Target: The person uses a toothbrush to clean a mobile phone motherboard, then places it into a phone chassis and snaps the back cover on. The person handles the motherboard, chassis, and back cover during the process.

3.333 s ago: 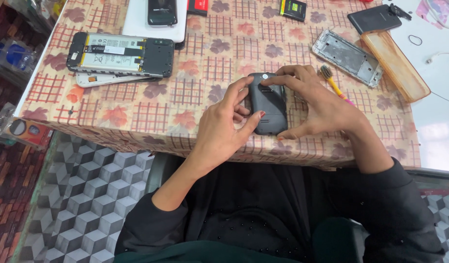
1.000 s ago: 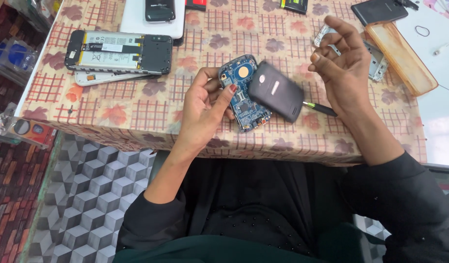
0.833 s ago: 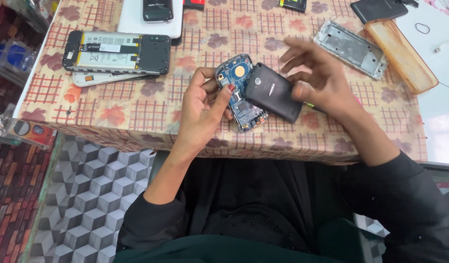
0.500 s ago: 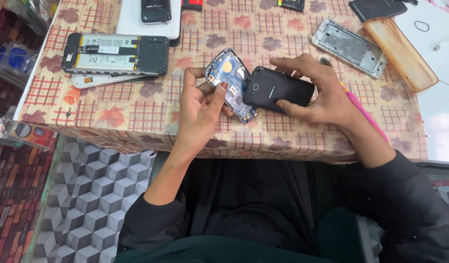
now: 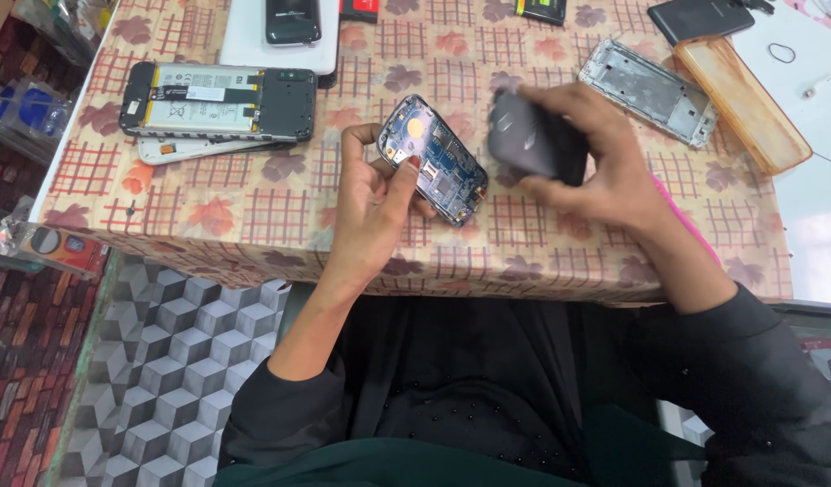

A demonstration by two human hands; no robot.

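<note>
My left hand [image 5: 372,206] grips an opened small phone [image 5: 436,160] with its blue circuit board showing, tilted over the table's near edge. Just to the right, my right hand [image 5: 605,167] holds the phone's dark back cover [image 5: 528,137], which is blurred and apart from the phone. A pink-handled tool [image 5: 682,216] lies on the cloth under my right wrist.
On the patterned tablecloth [image 5: 253,212] lie a larger opened phone [image 5: 219,101] at far left, a white tablet [image 5: 244,45] with a black phone on it, a metal phone frame [image 5: 648,90], an orange tray [image 5: 742,101] and a dark phone [image 5: 700,18] at far right.
My hands pried the back cover off the small phone. My right hand picked the cover up and moved it right, away from the phone in my left hand.
</note>
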